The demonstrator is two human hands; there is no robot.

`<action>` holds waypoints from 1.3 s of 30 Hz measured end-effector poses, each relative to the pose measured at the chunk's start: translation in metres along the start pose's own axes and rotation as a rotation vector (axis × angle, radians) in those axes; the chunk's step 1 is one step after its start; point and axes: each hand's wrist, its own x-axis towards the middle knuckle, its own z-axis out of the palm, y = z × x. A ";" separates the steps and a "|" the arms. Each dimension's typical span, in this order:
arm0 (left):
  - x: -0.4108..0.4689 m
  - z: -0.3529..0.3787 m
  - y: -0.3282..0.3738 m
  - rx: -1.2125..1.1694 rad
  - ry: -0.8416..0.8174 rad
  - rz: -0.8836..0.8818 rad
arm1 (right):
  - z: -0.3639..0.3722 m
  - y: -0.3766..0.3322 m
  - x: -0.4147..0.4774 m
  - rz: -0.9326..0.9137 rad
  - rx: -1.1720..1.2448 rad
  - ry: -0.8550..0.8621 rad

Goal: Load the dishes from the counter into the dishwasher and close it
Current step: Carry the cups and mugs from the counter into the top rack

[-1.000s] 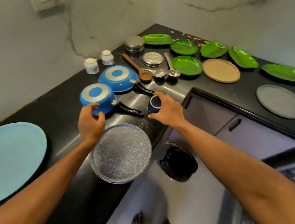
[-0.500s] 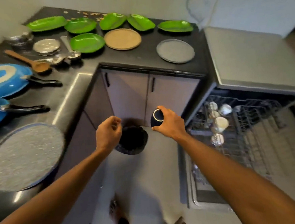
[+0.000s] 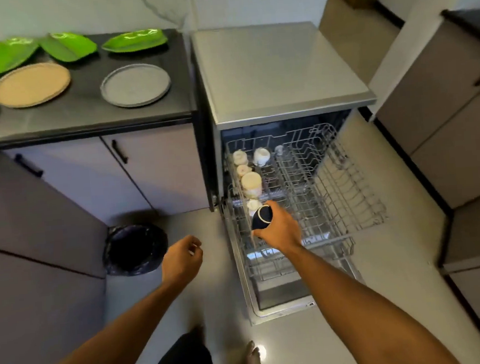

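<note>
Head view, looking down at the kitchen floor and an open steel-topped dishwasher (image 3: pixel 282 72) in the centre right of the frame. Right hand (image 3: pixel 278 232) sits at frame centre, its grip wrapped round a small dark navy cup with a pale rim (image 3: pixel 262 219). The cup is tilted, mouth facing up and left toward the camera. It is held over the front left part of the pulled-out grey wire upper rack (image 3: pixel 333 180), just in front of a column of cream and white cups (image 3: pixel 251 182) standing along the rack's left side. Cannot tell if the navy cup touches the rack.

Left hand (image 3: pixel 182 261) hangs left of centre over the floor, well apart from the rack. Its grip is loose, fingers lightly curled, nothing in it.

Dishwasher door (image 3: pixel 282 302) is folded down flat below the rack.

Dark surface (image 3: pixel 83 108) in the upper left carries a round grey plate (image 3: pixel 135 85), a round tan plate (image 3: pixel 30 84) and several green leaf-shaped plates (image 3: pixel 134 40), all apart from each other or just beside. Grey cabinets (image 3: pixel 157 171) are below it. Black bin (image 3: pixel 135 249) stands on the floor in the cabinet corner, left of the left hand. Bare foot (image 3: pixel 252 359) at bottom centre.
</note>
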 end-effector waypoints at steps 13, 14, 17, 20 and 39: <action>0.158 0.078 0.100 0.053 -0.286 0.016 | -0.023 0.058 0.108 0.227 0.059 0.032; 0.176 0.083 0.104 0.033 -0.292 -0.005 | -0.022 0.058 0.124 0.245 0.068 0.030; 0.217 0.092 0.115 -0.005 -0.315 -0.049 | -0.017 0.053 0.164 0.271 0.087 0.013; 0.251 0.098 0.124 -0.027 -0.324 -0.093 | -0.012 0.049 0.205 0.270 0.108 -0.008; 0.343 0.180 0.106 -0.212 -0.151 -0.272 | 0.071 0.080 0.369 0.186 0.231 0.149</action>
